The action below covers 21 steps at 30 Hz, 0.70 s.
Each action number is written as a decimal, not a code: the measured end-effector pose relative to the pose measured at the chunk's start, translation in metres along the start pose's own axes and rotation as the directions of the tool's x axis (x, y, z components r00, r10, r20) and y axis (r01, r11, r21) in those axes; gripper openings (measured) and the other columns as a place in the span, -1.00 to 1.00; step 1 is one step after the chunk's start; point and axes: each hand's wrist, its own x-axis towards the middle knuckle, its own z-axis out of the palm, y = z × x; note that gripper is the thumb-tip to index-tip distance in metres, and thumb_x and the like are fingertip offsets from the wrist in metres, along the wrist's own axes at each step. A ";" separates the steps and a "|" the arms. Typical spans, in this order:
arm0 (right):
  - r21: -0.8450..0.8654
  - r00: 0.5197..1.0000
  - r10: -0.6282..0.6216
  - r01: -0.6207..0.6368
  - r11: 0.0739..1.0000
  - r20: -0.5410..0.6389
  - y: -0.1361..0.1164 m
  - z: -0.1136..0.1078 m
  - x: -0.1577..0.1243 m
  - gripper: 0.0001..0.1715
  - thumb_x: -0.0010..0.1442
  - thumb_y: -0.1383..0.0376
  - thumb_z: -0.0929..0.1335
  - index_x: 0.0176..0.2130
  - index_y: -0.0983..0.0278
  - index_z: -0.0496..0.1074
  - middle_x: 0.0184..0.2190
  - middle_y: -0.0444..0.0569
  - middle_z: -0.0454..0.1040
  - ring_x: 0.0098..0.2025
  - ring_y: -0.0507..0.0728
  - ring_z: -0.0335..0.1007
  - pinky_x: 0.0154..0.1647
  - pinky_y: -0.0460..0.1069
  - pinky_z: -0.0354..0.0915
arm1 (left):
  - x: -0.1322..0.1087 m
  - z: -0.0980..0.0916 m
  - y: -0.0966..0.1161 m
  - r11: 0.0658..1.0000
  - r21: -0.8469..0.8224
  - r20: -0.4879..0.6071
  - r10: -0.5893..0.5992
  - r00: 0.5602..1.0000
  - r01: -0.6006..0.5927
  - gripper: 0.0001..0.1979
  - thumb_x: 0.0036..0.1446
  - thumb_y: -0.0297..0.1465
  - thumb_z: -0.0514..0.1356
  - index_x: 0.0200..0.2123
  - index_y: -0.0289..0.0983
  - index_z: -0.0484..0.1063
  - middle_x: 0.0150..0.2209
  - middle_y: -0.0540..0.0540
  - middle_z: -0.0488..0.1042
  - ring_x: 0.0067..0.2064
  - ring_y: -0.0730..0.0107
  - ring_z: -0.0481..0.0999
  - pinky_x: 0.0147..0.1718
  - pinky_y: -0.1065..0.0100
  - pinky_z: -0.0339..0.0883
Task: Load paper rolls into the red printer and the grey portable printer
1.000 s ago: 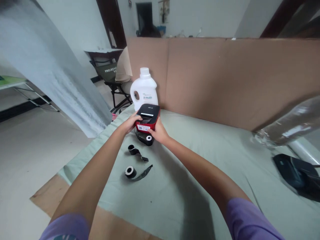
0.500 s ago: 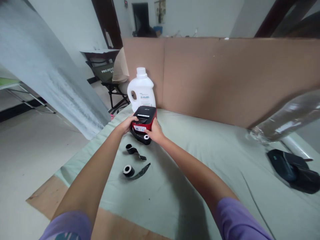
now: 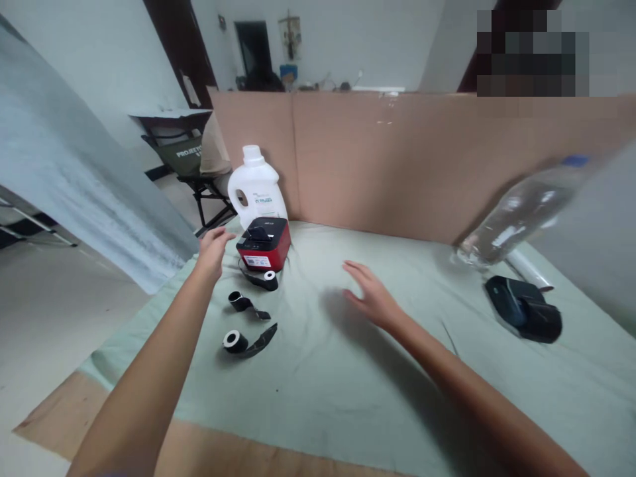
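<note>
Printer (image 3: 268,250): red and black plastic, gleaming smoothly.
Jug (image 3: 257,189): white plastic, looking smooth and semi-matt.
Cloth (image 3: 348,371): pale green fabric, lying matt and creasing.
Partition (image 3: 397,159): brown cardboard, showing matt.
Bottle (image 3: 521,212): clear plastic, glinting.
Ribbon roll (image 3: 234,341): black, shining slightly.

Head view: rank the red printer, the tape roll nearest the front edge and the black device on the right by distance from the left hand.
1. Red printer, just right of the left hand.
2. Tape roll, toward the front edge.
3. Black device, far right.

Perhaps makeshift workroom: cardboard-screened table (image 3: 348,384).
</note>
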 end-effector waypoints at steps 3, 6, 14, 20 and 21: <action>-0.264 0.948 0.128 -0.209 0.942 -0.292 0.033 -0.101 -0.098 -0.55 0.27 0.03 0.36 0.08 0.11 0.48 0.06 0.17 0.52 0.12 0.40 0.44 0.19 0.43 0.29 | -0.031 -0.009 0.004 0.959 0.220 -0.045 0.194 0.980 -0.180 -0.72 -0.06 -0.22 0.32 -0.28 -0.22 0.47 -0.34 -0.02 0.50 -0.25 0.26 0.45 -0.21 0.32 0.33; -0.335 0.764 0.230 -0.505 0.796 -0.603 0.050 -0.178 -0.188 -0.63 0.21 -0.12 0.35 -0.13 0.01 0.53 -0.13 0.23 0.53 -0.05 0.44 0.50 -0.08 0.42 0.36 | -0.063 -0.012 0.007 0.792 0.489 0.304 0.237 0.923 -0.365 -0.73 -0.02 -0.11 0.33 -0.32 -0.16 0.56 -0.31 -0.07 0.58 -0.22 0.11 0.50 -0.14 0.23 0.32; 0.066 0.268 0.486 -0.821 0.566 -0.832 0.025 -0.215 -0.301 -0.76 0.15 -0.10 0.36 -0.18 -0.27 0.58 -0.17 0.10 0.56 -0.05 0.48 0.52 -0.10 0.51 0.22 | -0.087 0.026 -0.008 0.496 0.731 0.451 0.165 0.877 -0.469 -0.73 -0.03 -0.16 0.35 -0.25 -0.13 0.62 -0.28 -0.21 0.62 -0.02 -0.20 0.50 -0.02 0.12 0.18; 0.040 0.322 0.531 -0.827 0.560 -0.784 0.035 -0.227 -0.300 -0.69 0.16 -0.16 0.37 -0.13 -0.23 0.58 -0.10 0.13 0.58 -0.06 0.49 0.52 -0.18 0.49 0.24 | -0.127 0.020 0.012 0.433 0.744 0.468 0.205 0.859 -0.509 -0.80 0.08 -0.22 0.27 -0.21 -0.09 0.60 -0.35 -0.12 0.63 -0.21 -0.05 0.55 0.16 -0.04 0.05; 0.019 0.342 0.547 -0.836 0.549 -0.764 0.042 -0.231 -0.297 -0.66 0.14 -0.17 0.39 -0.14 -0.18 0.58 -0.12 0.16 0.58 -0.09 0.50 0.53 -0.22 0.47 0.24 | -0.140 0.018 0.017 0.438 0.722 0.487 0.228 0.843 -0.536 -0.78 0.10 -0.21 0.26 -0.18 -0.08 0.59 -0.31 -0.11 0.65 -0.19 -0.06 0.56 0.19 -0.06 0.02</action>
